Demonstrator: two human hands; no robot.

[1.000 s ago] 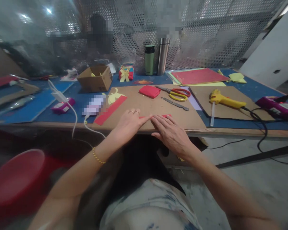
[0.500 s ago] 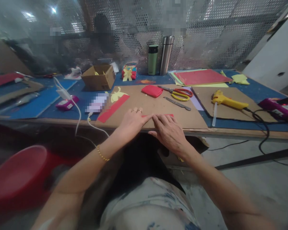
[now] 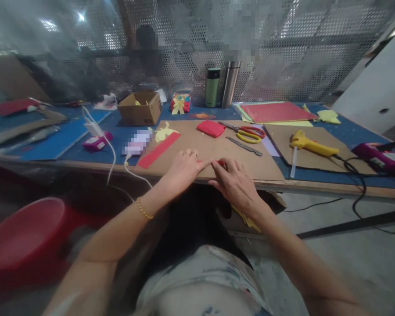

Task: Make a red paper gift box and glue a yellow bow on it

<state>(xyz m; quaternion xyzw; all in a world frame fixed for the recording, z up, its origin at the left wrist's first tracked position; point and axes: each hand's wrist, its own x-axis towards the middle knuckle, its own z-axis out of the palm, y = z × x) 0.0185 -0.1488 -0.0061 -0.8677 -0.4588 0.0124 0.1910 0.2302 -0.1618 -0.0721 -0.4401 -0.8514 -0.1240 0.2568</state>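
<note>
My left hand (image 3: 183, 167) presses down near the front edge of the cardboard sheet (image 3: 187, 131), its thumb stretched toward my other hand. Between the two hands shows a little of a red paper strip (image 3: 221, 162); the hands cover most of it. The bent fingers of my right hand (image 3: 235, 177) are closed on the strip's right part, thumb tucked toward me. Left of my left hand lies a longer red paper strip (image 3: 159, 150). Beyond the hands are a folded red paper packet (image 3: 211, 128), scissors (image 3: 248, 134) and a flat grey blade (image 3: 243, 146).
A yellow glue gun (image 3: 312, 144) rests on another cardboard piece at right, its black cable trailing off. A small cardboard box (image 3: 140, 109), a green flask (image 3: 212, 87) and a steel flask (image 3: 231, 85) stand behind. White cables (image 3: 113, 160) hang over the front edge at left.
My right fingers have bent and the strip's right part, flat before, now shows lifted or curled under them. My left hand stays nearly in place. The view has shifted slightly.
</note>
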